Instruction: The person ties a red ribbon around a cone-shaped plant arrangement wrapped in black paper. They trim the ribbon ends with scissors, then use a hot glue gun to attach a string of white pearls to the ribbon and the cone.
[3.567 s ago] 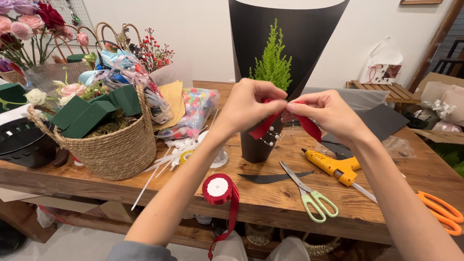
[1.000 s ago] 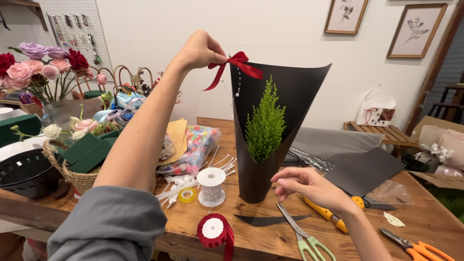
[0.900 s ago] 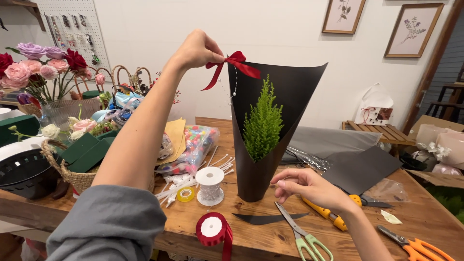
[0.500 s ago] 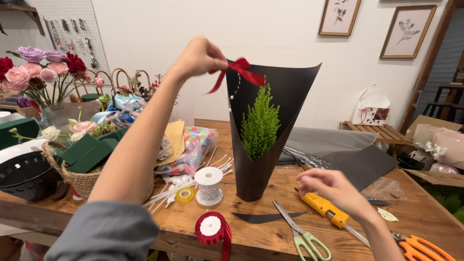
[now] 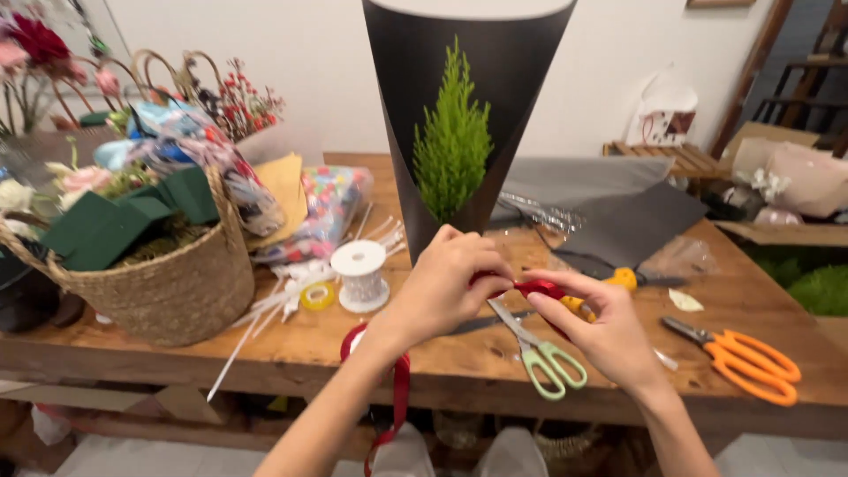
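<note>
My left hand and my right hand meet above the table's front edge, both pinching a small red ribbon bow between the fingertips. Just behind them stands a tall black paper cone wrapped around a small green conifer. A spool of red ribbon lies under my left wrist, and its loose end hangs over the table edge. Green-handled scissors lie below my hands.
A woven basket with green foam blocks and flowers fills the left side. A white thread spool, a yellow tape roll and white sticks lie nearby. Orange scissors, a yellow-handled tool and grey paper sheets lie to the right.
My left hand came down from the top of the black cone with the red bow. My right hand rose to meet it, and both now hold the bow low at the table front.
</note>
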